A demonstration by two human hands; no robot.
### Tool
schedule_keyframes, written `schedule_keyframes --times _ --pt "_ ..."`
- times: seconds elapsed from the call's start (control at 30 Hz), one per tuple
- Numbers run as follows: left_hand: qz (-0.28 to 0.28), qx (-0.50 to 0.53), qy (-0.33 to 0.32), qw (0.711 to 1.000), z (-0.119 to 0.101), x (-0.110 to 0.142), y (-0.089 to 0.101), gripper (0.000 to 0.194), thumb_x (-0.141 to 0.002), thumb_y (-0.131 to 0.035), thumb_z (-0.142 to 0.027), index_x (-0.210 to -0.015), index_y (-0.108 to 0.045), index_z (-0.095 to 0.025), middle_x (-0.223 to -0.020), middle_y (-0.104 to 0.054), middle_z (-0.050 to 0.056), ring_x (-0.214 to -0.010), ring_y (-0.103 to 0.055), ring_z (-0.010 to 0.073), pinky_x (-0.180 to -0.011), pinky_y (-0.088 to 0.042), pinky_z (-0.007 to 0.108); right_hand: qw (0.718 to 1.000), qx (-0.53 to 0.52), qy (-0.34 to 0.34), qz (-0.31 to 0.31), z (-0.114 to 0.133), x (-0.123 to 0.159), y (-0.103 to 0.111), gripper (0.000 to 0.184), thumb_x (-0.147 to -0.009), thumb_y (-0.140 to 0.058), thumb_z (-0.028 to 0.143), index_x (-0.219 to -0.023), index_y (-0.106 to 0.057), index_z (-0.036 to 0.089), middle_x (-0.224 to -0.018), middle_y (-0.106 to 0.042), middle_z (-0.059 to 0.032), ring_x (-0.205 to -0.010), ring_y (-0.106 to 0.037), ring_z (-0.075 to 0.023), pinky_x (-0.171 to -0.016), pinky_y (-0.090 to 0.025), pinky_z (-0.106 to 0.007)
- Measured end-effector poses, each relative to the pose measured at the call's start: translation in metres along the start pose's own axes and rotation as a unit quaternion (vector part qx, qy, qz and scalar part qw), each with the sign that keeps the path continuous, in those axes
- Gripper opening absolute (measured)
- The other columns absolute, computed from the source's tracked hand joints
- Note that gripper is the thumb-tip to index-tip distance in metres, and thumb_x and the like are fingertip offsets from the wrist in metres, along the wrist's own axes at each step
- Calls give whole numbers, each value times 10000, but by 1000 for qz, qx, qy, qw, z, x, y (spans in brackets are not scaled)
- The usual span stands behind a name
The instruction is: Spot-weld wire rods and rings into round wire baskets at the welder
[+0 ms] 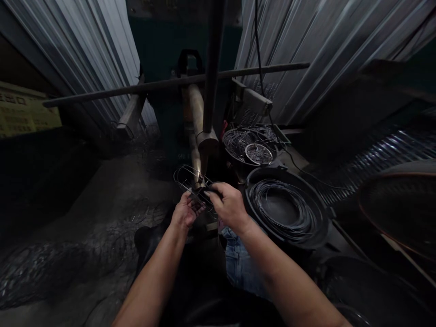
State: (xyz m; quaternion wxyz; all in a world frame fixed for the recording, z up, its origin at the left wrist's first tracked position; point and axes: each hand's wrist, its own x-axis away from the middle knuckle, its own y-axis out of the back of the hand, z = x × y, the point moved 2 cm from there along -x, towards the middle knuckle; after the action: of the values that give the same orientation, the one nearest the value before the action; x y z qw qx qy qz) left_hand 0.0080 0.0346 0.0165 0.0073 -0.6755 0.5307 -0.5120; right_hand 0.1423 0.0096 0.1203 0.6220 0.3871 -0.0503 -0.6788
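My left hand [186, 210] and my right hand [229, 205] meet in front of me, both gripping an oval frame of bent steel wire [185, 178]. The frame's far end sticks out to the left beneath the tip of a spot-welder electrode [203, 156], which comes down onto the wire between my hands. A dark piece under my right fingers lies against the frame, but I cannot tell what it is. The lower welder arm [195, 111] rises behind the frame.
A black rubber tub [251, 210] holding coiled wire [284, 210] stands to my right. Behind it, a dark basin [235, 156] holds wire rings and a round wire grille [259, 153]. A tangled wire heap [68, 259] covers the floor at left. Corrugated metal walls [306, 54] surround the machine.
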Motion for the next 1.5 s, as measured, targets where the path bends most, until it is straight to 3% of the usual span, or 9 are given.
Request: schedule_keyframes --times 0.4,0.77,0.87,0.93,1.0,1.07,1.17,1.3,1.5 --pt "9 -6 11 1000 0 -1 0 292 -873 -498 -378 -794 -565 -105 -575 -584 50 -494 -595 172 -471 -518 296 994 97 -31 32 3 -14 -1 161 -788 -574 117 -675 -667 182 -669 -662 -16 -626 -594 -142 -613 -390 -227" --pt "-17 -27 38 999 6 -3 -5 412 -877 -482 -498 -790 -548 -101 -588 -580 74 -505 -596 171 -482 -518 290 982 168 -45 75 14 -36 -6 162 -816 -555 127 -753 -697 175 -816 -708 -60 -780 -648 -189 -705 -441 -262" --pt "-35 -160 -91 982 10 3 14 492 -818 -535 -573 -875 -596 -89 -716 -627 123 -648 -645 222 -543 -526 317 998 56 8 28 2 -13 8 140 -812 -589 168 -900 -695 190 -1028 -693 -68 -973 -636 -198 -857 -471 -281" --pt "-56 -297 -328 895 7 10 26 497 -747 -645 -535 -1019 -625 -120 -912 -655 135 -870 -650 258 -731 -542 372 1000 -13 4 -7 -14 10 20 161 -785 -642 218 -938 -688 197 -1104 -671 -73 -1043 -616 -209 -924 -471 -309" --pt "-48 -423 -549 720 8 17 31 538 -701 -717 -455 -1159 -611 -194 -1121 -628 113 -1093 -573 273 -945 -467 416 997 -58 -44 -23 -34 36 28 206 -760 -677 252 -959 -686 200 -1045 -688 -64 -981 -640 -214 -900 -499 -330" --pt "-11 -498 -658 565 14 17 30 601 -711 -717 -423 -1257 -564 -227 -1230 -586 105 -1202 -497 283 -1040 -388 441 991 -89 -92 -33 -48 56 30 262 -763 -676 271 -1015 -676 200 -976 -701 -51 -897 -658 -208 -848 -525 -338" --pt "-7 -523 -704 482 18 10 25 638 -732 -700 -401 -1309 -517 -199 -1225 -581 124 -1184 -510 286 -1025 -410 433 987 -93 -107 -71 -51 67 25 206 -782 -644 270 -971 -682 196 -911 -703 -49 -831 -661 -200 -800 -538 -335" --pt "7 -501 -671 547 18 11 18 596 -712 -718 -323 -1263 -540 -181 -1199 -596 106 -1120 -559 258 -996 -446 392 995 -58 -33 -80 -32 54 21 116 -820 -572 223 -811 -685 197 -890 -696 -63 -841 -657 -194 -795 -529 -308" --pt "13 -402 -549 733 8 28 15 625 -611 -803 -272 -1197 -588 -235 -1243 -585 74 -1183 -524 255 -1076 -353 371 999 34 -12 -10 -7 21 13 174 -829 -518 139 -727 -649 189 -787 -673 -45 -754 -629 -165 -729 -476 -255"
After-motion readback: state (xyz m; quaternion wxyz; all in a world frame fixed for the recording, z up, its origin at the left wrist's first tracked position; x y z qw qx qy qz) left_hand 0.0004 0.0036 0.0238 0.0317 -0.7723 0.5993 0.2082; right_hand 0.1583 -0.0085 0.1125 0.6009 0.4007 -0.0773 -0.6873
